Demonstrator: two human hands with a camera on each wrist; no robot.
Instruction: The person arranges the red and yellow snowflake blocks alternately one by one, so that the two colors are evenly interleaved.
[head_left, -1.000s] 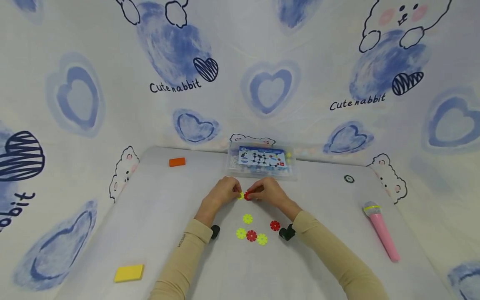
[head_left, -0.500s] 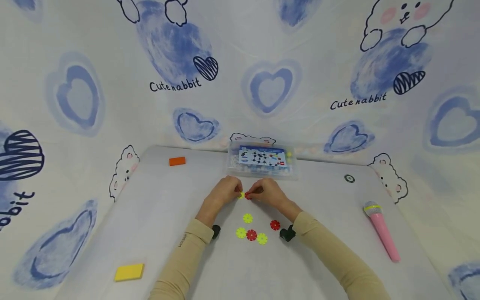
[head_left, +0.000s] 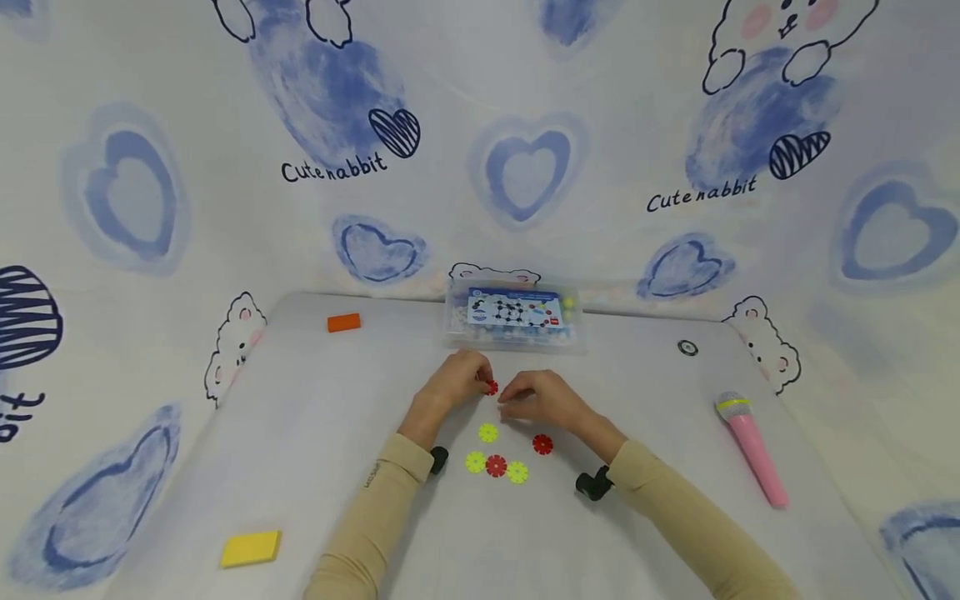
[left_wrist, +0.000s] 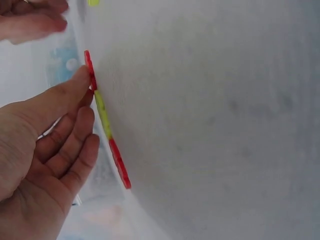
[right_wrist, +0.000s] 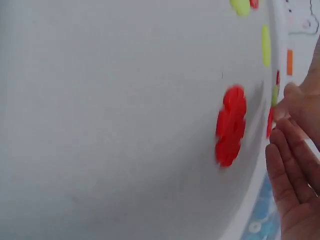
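Note:
My left hand point(head_left: 459, 380) pinches a short joined strip of red and yellow snowflake discs point(head_left: 491, 387) just above the white table point(head_left: 315, 433). In the left wrist view this strip point(left_wrist: 103, 116) shows edge-on, red, yellow, red, with the thumb point(left_wrist: 60, 97) against its top disc. My right hand point(head_left: 525, 398) hovers just right of the strip with relaxed fingers point(right_wrist: 292, 185) and holds nothing. Nearer me lie a loose yellow disc point(head_left: 488, 432), a red disc point(head_left: 542, 444) point(right_wrist: 231, 125), and a yellow-red-yellow row point(head_left: 496, 467).
A clear plastic box point(head_left: 512, 315) of parts stands behind the hands. An orange block point(head_left: 343, 323) lies far left, a yellow block point(head_left: 250, 548) near left, a pink microphone point(head_left: 750, 448) at the right and a small dark ring point(head_left: 687, 347) far right.
My right hand has let go of the red disc and drawn back a little towards me. The left hand keeps the joined strip. The head view has shifted slightly.

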